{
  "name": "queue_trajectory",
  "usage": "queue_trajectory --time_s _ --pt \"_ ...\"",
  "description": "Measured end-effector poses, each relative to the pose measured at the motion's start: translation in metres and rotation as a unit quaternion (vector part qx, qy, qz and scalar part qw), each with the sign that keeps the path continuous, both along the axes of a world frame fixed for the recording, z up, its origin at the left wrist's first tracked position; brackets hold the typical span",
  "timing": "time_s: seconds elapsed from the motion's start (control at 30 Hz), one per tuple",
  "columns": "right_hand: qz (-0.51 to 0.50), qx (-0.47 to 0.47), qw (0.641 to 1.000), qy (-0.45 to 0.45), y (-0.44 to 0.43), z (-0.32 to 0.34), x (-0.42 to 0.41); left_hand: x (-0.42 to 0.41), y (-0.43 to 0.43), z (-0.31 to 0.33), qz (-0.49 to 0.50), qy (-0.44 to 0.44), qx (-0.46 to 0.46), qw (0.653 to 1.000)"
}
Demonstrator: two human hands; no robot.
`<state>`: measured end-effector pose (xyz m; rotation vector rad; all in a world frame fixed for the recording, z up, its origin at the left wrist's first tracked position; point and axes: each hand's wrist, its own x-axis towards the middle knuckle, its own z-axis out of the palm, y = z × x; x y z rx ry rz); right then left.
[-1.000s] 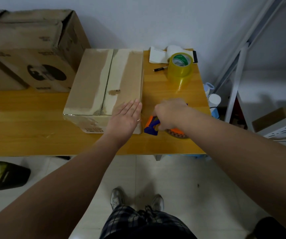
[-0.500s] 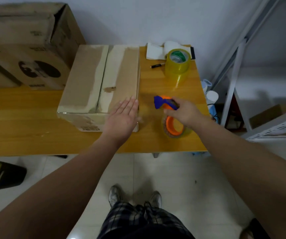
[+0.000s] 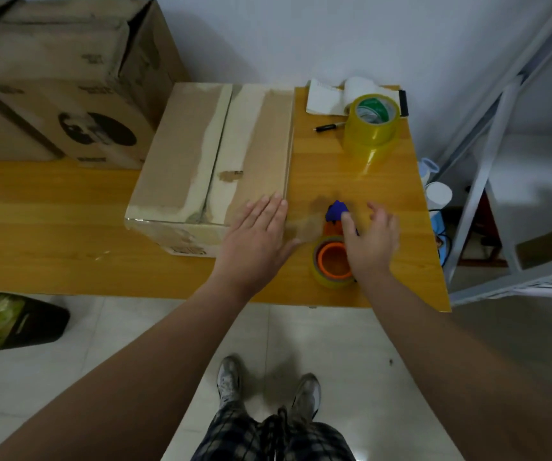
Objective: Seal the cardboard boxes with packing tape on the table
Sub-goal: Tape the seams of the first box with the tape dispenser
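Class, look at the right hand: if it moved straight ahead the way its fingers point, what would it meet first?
Probably the yellow tape roll standing farther back on the table; the wood between looks free, though depth is unclear.

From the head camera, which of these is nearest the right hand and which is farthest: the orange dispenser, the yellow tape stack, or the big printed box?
1. Dispenser: right beside and partly under the right hand, at the near right.
2. Tape stack: farther back, on the right.
3. Big box: far back on the left.
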<state>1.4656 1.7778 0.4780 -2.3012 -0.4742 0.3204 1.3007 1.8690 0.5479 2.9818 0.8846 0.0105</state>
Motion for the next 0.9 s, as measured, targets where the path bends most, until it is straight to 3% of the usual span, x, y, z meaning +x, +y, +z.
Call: queue_trajectory --time_s 0.03,0.07,0.1,0.13,0.17,0.33,0.5,0.63,0.9 --pt "0.003 0.094 0.993 0.066 0.003 0.015 -0.007 -0.001 0.0 0.0 -0.002 0.001 -0.002 1.0" --pt "0.004 0.171 0.965 0.201 0.005 0.031 -0.015 -0.001 0.001 0.0 -0.003 0.0 0.003 1.0" --pt "0.007 0.189 0.92 0.343 0.008 0.044 -0.022 -0.001 0.0 0.0 -0.003 -0.003 0.007 1.0" --pt "0.022 0.174 0.889 0.424 0.009 0.054 -0.029 -0.001 0.0 -0.001 -0.002 -0.007 0.008 1.0" --pt "0.048 0.158 0.883 0.44 0.008 0.06 -0.036 -0.001 0.0 -0.001 -0.001 -0.012 0.006 1.0" --pt "0.041 0.204 0.942 0.263 0.01 0.059 -0.045 -0.009 0.011 -0.002 -0.031 0.014 -0.002 0.999" --pt "-0.042 0.227 0.892 0.389 0.015 0.049 -0.05 -0.049 0.037 0.007 -0.014 0.059 0.018 0.998" --pt "-0.083 0.232 0.883 0.399 0.014 0.037 -0.064 -0.065 0.04 0.009 -0.007 0.077 0.021 0.997" --pt "-0.136 0.304 0.818 0.469 0.028 0.019 -0.09 -0.062 0.041 0.008 0.01 0.08 0.004 0.997"
